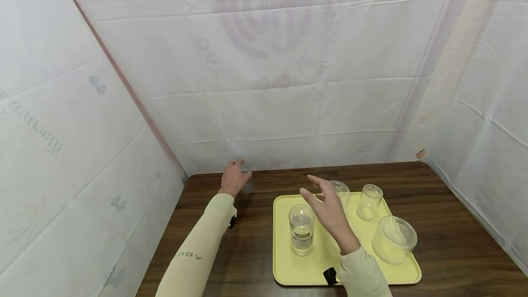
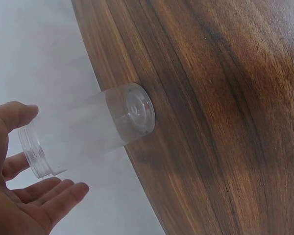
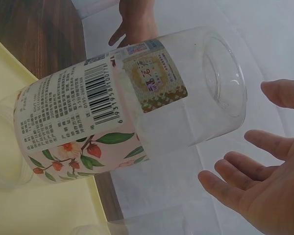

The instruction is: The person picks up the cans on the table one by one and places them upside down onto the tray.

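A clear plastic jar (image 2: 88, 122) stands upright near the table's back edge, its threaded mouth up. My left hand (image 1: 235, 178) is around that mouth; in the left wrist view the thumb is at the rim and the other fingers sit apart below it, loosely bent. My right hand (image 1: 330, 210) hovers above the yellow tray (image 1: 284, 269), fingers spread, holding nothing. Beside it, base up on the tray, is a clear jar with a flowered label and barcode (image 3: 73, 112). The right wrist view shows a gap between this jar and the fingers.
On the tray's right side are a tall clear jar (image 1: 369, 203) and a wide, low one (image 1: 393, 242). Another clear container (image 1: 342, 190) is partly hidden behind my right hand. White sheeting (image 1: 264, 104) rises behind the dark wooden table (image 1: 243, 242).
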Demonstrator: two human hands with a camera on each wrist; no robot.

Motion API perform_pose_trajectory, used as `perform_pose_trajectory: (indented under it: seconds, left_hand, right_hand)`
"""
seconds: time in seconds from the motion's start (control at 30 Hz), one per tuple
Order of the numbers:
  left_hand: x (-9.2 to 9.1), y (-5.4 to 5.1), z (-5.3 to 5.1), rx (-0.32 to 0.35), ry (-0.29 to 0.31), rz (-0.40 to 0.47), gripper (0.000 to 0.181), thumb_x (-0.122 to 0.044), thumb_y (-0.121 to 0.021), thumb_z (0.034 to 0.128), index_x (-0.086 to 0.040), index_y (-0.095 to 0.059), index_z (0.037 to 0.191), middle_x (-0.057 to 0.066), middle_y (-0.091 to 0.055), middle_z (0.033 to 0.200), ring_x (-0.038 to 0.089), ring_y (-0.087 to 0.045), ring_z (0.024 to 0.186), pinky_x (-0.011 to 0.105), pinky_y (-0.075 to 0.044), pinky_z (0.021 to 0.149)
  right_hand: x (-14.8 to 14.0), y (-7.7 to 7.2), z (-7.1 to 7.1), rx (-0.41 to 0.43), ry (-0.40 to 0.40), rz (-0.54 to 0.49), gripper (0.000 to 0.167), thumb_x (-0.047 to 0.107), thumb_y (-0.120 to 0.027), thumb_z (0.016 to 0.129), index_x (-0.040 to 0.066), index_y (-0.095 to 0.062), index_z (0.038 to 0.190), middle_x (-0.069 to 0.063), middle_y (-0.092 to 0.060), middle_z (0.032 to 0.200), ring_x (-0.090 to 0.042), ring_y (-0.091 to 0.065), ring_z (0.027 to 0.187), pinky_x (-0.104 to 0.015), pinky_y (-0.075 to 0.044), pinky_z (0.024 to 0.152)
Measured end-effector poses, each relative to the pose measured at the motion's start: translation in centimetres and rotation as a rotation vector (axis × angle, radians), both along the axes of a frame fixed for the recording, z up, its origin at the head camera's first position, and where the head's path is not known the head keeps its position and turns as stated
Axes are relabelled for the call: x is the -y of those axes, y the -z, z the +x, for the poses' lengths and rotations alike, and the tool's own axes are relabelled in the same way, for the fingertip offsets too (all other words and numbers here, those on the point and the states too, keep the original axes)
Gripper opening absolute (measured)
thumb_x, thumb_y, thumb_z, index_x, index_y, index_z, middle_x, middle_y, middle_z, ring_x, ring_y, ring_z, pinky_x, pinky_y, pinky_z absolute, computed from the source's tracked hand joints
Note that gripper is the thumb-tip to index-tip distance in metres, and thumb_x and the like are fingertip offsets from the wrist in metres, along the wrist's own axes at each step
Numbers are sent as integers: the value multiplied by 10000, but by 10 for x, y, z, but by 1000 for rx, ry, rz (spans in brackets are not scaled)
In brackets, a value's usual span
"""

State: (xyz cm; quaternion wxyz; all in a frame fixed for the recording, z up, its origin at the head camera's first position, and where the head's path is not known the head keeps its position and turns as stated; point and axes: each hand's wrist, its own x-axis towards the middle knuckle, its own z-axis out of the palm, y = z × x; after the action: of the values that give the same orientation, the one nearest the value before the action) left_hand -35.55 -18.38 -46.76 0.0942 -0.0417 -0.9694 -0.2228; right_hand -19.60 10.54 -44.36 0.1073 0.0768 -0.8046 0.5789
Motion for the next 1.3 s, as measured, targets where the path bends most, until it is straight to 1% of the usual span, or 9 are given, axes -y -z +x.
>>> perform_pose_trajectory:
  seconds: [0.2,0.37,0.57,0.73,0.87,0.97,1.17,1.3]
  left_hand:
    - [0,0,0,2,4,18,539,-236,-698,1011,41,-583,1459,302,-561,1392,439,-613,1212,536,-551,967]
    - [2,-1,2,-10,4,43,511,-194,-685,1005,40,-593,1449,287,-578,1368,428,-635,1159,531,-561,940]
    - [4,-1,4,-23,-1,47,483,-169,-699,1006,40,-605,1431,279,-595,1328,406,-657,1089,515,-575,901]
    - [4,-2,7,-24,3,54,478,-166,-703,1010,27,-606,1437,278,-594,1330,393,-666,1045,511,-581,871]
    - [4,-4,11,-37,5,76,482,-166,-702,1003,26,-607,1434,284,-597,1328,390,-669,1007,519,-579,854]
    - [4,-5,14,-42,-1,115,497,-184,-695,1001,26,-602,1441,286,-591,1344,394,-667,1017,528,-572,868]
    - [1,-10,21,-49,-21,249,539,-264,-694,1001,12,-602,1455,270,-586,1394,429,-601,1229,560,-526,987]
    - [-1,-14,29,-59,-39,365,546,-258,-706,988,-10,-601,1463,268,-618,1383,420,-622,1219,566,-535,974]
  right_hand:
    - [0,0,-3,12,12,-11,599,376,-694,1050,85,-521,1545,-173,-502,1522,-381,-490,1380,-590,-434,1122]
    - [0,2,-4,-2,15,-20,594,369,-692,1051,71,-530,1539,-179,-505,1530,-396,-481,1399,-596,-445,1109]
    - [1,3,-5,-5,8,-30,590,366,-693,1051,72,-534,1538,-173,-506,1534,-390,-476,1408,-581,-454,1106]
    - [0,3,-6,-3,11,-34,589,365,-693,1051,75,-533,1538,-182,-508,1529,-394,-480,1403,-580,-451,1110]
    - [-1,3,-6,-1,15,-35,593,373,-684,1056,72,-529,1542,-209,-506,1526,-403,-486,1403,-595,-439,1117]
    - [-2,3,-7,5,12,-36,602,382,-675,1061,71,-518,1551,-211,-496,1536,-403,-483,1408,-596,-428,1125]
    - [-5,3,-9,24,8,-52,615,410,-662,1064,76,-510,1558,-197,-486,1557,-397,-472,1419,-606,-409,1131]
    - [-7,4,-10,49,8,-70,624,426,-655,1065,82,-502,1563,-176,-485,1567,-396,-460,1440,-594,-409,1140]
